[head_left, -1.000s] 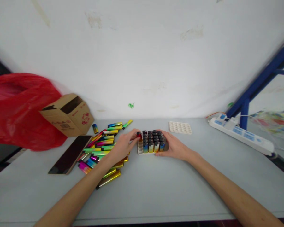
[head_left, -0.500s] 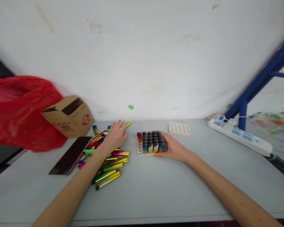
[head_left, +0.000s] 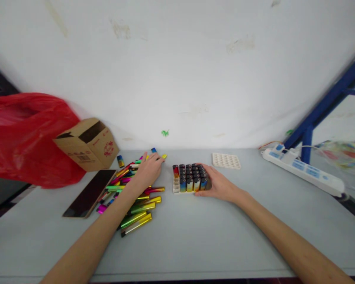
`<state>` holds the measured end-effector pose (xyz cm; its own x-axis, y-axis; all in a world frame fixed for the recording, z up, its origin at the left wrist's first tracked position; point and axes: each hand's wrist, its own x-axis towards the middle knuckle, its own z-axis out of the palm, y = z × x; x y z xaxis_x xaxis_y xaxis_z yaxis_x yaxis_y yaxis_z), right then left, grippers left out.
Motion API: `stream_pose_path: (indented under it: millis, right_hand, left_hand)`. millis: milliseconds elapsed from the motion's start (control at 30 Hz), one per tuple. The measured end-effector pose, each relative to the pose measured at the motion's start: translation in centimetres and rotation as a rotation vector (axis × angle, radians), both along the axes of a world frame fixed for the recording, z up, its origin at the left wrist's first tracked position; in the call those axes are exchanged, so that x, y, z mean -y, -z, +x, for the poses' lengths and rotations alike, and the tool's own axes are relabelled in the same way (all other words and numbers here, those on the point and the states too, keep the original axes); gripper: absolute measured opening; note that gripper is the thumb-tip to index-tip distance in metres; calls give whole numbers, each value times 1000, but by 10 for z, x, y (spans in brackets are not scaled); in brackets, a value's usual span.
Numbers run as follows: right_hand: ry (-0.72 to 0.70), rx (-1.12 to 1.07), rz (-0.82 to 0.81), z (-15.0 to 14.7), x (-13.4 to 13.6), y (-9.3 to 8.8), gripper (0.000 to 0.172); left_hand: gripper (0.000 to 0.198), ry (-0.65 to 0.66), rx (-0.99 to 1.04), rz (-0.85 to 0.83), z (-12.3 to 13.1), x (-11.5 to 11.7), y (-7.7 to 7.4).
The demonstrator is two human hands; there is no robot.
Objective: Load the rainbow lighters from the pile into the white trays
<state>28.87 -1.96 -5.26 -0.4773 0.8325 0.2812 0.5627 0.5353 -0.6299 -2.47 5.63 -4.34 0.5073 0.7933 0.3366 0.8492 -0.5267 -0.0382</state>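
On the table stands a white tray (head_left: 176, 187), where lighters (head_left: 192, 179) with black tops and coloured metallic bodies stand upright in close rows. In its leftmost row a red lighter (head_left: 176, 171) stands at the back, with open holes in front of it. My right hand (head_left: 217, 183) is wrapped around the tray's right side, thumb near the front edge. Over the far end of a loose pile of lighters (head_left: 139, 213), my left hand (head_left: 149, 170) has its fingers curled on a lighter with a blue end (head_left: 154, 150); its grip is partly hidden.
A second white tray (head_left: 226, 161) lies flat near the wall. At left are a dark phone (head_left: 89, 193), a cardboard box (head_left: 90, 146) and a red plastic bag (head_left: 32, 138). A power strip (head_left: 303, 169) lies at right beside a blue metal frame (head_left: 325, 106).
My left hand has shifted slightly right and its fingers have curled; a blue lighter end now shows beyond them. My right hand stays on the tray. The view has shifted slightly.
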Motion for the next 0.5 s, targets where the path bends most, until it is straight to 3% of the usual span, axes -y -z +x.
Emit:
stream_pose_path:
  millis: [200, 500]
  right_hand:
    - [8, 3, -14, 0, 1, 0, 102]
    - [-7, 11, -3, 2, 1, -1, 105]
  left_hand:
    - [41, 92, 38, -13, 1, 0, 3]
    - [49, 172, 287, -91, 2, 9, 8]
